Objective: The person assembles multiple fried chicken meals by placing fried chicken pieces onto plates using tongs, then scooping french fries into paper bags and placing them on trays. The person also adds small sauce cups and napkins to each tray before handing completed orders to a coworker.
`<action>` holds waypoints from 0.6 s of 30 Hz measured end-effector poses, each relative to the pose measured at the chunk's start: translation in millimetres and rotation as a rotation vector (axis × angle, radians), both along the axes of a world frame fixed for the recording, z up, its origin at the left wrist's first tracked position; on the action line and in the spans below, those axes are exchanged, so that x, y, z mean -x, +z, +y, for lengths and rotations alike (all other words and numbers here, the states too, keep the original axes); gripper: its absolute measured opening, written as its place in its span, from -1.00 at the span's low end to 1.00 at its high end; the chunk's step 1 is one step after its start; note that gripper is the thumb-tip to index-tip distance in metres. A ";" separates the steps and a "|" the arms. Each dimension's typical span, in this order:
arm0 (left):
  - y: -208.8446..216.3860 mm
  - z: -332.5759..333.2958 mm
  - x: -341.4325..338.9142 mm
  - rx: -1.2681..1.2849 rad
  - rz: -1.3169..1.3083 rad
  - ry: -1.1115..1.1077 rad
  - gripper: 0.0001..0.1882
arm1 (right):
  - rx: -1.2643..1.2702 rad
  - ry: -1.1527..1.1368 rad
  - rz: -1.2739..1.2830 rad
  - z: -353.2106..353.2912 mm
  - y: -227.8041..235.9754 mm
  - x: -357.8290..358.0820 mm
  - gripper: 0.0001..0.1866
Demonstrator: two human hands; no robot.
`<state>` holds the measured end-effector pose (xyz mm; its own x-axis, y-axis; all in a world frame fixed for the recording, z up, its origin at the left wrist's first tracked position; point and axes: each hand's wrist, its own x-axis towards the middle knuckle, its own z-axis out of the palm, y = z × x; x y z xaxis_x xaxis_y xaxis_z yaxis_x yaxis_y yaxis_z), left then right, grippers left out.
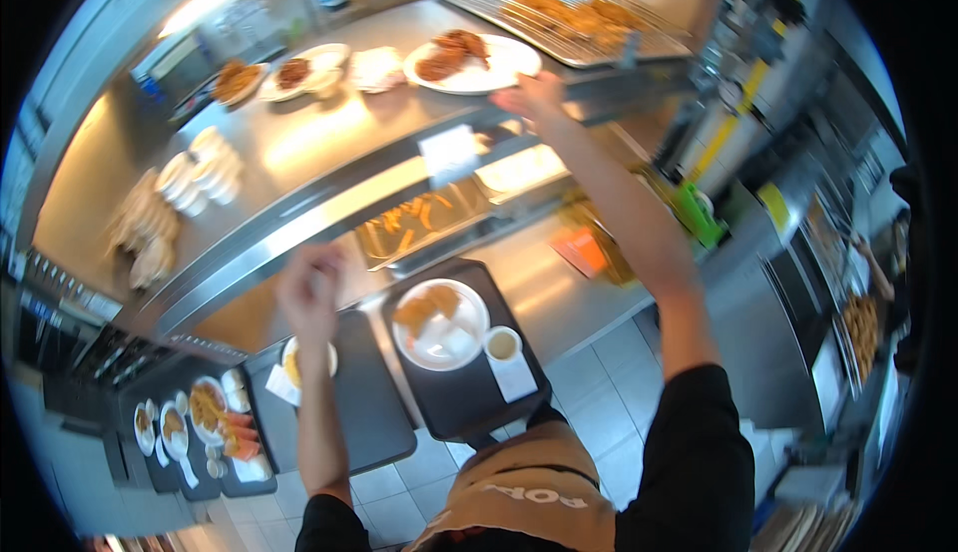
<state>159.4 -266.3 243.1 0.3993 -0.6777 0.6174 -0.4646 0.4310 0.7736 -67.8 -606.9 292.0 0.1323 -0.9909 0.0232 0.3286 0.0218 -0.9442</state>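
Note:
My right hand (pixel 531 99) reaches up to the shelf, its fingers pinching the right rim of a white oval plate (pixel 504 56). Dark brown fried pieces (pixel 454 53) lie on that plate. Smeared by motion, my left hand (pixel 311 292) hangs over the counter, and its fingers cannot be made out. Below and between my arms is a dark tray (pixel 449 412). It carries a round white plate (pixel 457 354) with golden fried pieces (pixel 426 308) and small white items, and a cup (pixel 502 343) by a white napkin (pixel 514 380).
Several plates of food (pixel 292 74) and stacked white cups (pixel 200 168) stand on the steel shelf. A wire rack (pixel 579 18) of fried food is at the far right. More dark trays (pixel 364 392) line the left. A food pan (pixel 424 225) sits under the shelf.

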 end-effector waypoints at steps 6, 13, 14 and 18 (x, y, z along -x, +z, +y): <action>32.0 10.6 -41.7 -0.170 -0.107 0.181 -0.86 | 0.279 0.078 0.162 70.7 -71.4 91.5 -0.75; 83.9 -193.7 -235.1 -0.634 -0.313 0.403 -0.63 | -0.003 -0.035 0.542 176.6 -256.1 242.3 -0.86; 82.6 -227.2 -265.9 -0.755 -0.518 0.434 -0.57 | 0.039 -0.026 0.674 182.2 -270.7 263.5 -0.89; 51.2 -315.1 -337.9 -0.709 0.251 0.307 -0.55 | 0.119 -0.166 1.062 180.2 -284.9 329.9 -0.93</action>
<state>497.3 -581.4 294.4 0.7009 -0.7114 -0.0509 -0.2583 -0.3197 0.9116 -397.7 -426.7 7.1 0.0055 -0.9973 0.0729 -0.6685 -0.0579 -0.7415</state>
